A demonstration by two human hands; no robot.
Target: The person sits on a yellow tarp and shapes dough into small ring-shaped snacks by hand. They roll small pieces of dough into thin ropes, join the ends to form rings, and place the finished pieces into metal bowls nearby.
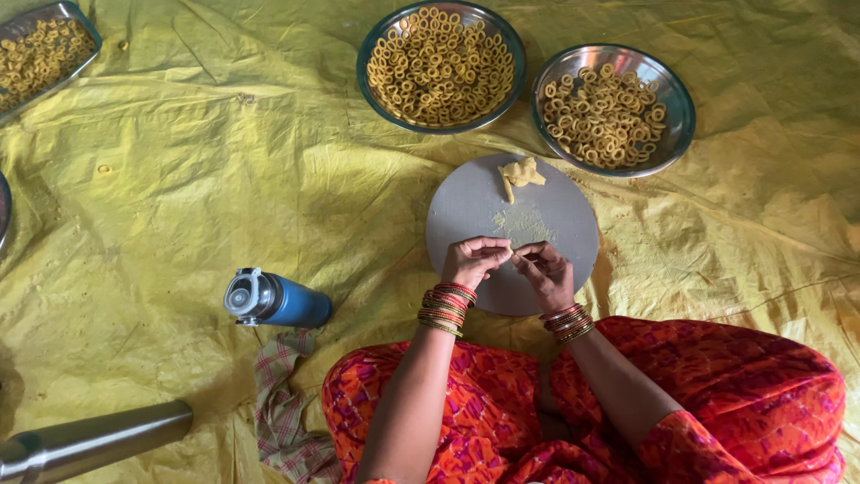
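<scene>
Covering the whole floor was a creased yellow sheet (206, 170), and on it lay a round grey board (475, 211) just in front of the person's knees. Both hands met over the board's near edge: the left hand (473, 260) and the right hand (546, 272) pinched a thin strip of dough (518, 254) between their fingertips. A lump of dough (520, 173) sat at the board's far edge, with crumbs scattered between. Beyond the board stood two steel bowls (441, 64) (613, 109) filled with small dough rings, and a tray (40, 52) of the same at the far left corner. To the left lay a blue bottle (278, 300) on its side, a checked cloth (285, 408) and a steel flask (90, 441).
</scene>
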